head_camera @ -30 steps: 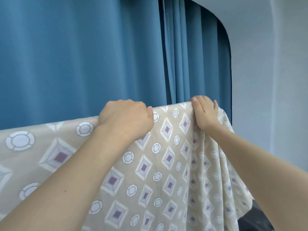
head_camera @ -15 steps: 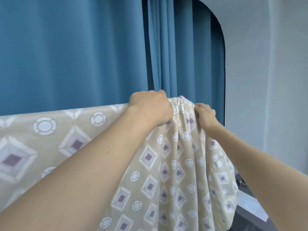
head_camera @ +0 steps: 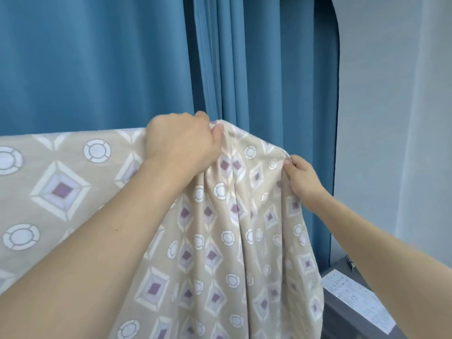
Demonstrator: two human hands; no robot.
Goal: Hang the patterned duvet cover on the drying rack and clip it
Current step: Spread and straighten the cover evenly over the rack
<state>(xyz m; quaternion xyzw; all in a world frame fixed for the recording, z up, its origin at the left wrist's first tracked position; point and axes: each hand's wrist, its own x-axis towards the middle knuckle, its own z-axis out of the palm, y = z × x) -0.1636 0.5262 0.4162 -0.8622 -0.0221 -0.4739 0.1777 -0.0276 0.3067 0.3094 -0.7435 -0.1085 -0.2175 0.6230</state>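
Beige duvet cover (head_camera: 220, 241), diamonds, circles, gathered folds

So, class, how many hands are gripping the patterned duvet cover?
2. The left hand bunches the duvet cover at its top edge; the right hand pinches the edge further right, lower down. No clips show.
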